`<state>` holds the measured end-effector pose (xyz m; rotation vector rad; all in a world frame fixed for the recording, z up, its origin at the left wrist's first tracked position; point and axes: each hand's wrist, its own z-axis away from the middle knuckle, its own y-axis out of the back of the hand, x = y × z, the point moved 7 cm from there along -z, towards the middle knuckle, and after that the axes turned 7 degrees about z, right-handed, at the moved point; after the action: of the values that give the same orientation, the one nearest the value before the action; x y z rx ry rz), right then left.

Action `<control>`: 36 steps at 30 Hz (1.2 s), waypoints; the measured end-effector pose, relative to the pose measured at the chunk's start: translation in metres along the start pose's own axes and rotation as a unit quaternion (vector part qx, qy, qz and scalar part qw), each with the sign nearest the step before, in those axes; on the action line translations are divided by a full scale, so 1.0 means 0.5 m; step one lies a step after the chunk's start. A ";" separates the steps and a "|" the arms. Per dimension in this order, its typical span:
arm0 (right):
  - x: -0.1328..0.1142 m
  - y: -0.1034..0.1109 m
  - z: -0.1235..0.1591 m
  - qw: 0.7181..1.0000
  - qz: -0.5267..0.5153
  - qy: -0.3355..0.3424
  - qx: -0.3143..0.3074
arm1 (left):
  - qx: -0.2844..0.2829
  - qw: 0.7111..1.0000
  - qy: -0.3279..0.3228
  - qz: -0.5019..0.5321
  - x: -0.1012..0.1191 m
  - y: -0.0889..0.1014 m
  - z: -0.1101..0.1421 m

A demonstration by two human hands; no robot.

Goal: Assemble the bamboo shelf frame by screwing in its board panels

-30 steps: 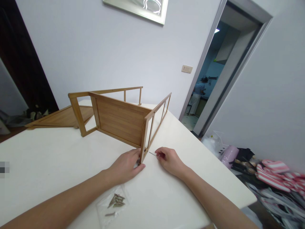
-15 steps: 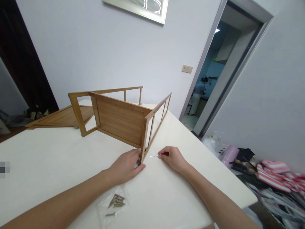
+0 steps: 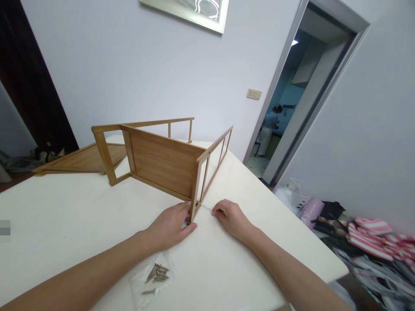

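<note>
Grip at a wooden corner

Our left hand (image 3: 168, 226) closes on the lower corner of the wooden frame (image 3: 162, 162), upright on the tabletop (image 3: 210, 268); our right hand (image 3: 231, 216) pinches a blurred rod (image 3: 206, 207) beside it. We judge the frame light and stiff, its slats (image 3: 205, 178) weakest, its posts (image 3: 195, 185) the surer hold. Nearer us: bagged screws (image 3: 158, 273).

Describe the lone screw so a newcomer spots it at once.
On the white table, find the clear plastic bag on the near side of the left hand. A bunch of screws shows there. The lone screw lies apart from that bunch, closer to the camera, its length roughly sideways.
</note>
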<state>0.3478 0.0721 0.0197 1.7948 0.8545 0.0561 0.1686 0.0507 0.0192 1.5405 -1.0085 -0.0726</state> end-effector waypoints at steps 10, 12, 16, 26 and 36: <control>-0.034 0.001 0.004 0.999 0.010 0.040 -0.018 | 0.012 1.000 -0.006 0.008 -0.004 -0.001 0.000; -0.040 0.001 0.007 0.999 0.012 0.044 -0.023 | 0.017 1.000 -0.009 0.008 -0.004 0.000 0.001; -0.042 -0.002 0.008 0.998 0.021 0.043 -0.029 | 0.024 1.000 -0.013 0.008 -0.005 -0.001 0.001; -0.051 0.000 0.010 0.994 0.045 0.095 -0.015 | 0.020 1.000 -0.007 0.000 -0.006 -0.002 0.000; -0.067 -0.001 0.012 0.972 0.148 0.180 -0.018 | 0.019 1.000 -0.010 -0.001 -0.006 -0.003 0.000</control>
<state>0.3254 0.0483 0.0285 1.8943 0.8214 0.6035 0.1675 0.0521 0.0166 1.5774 -1.0282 -0.0710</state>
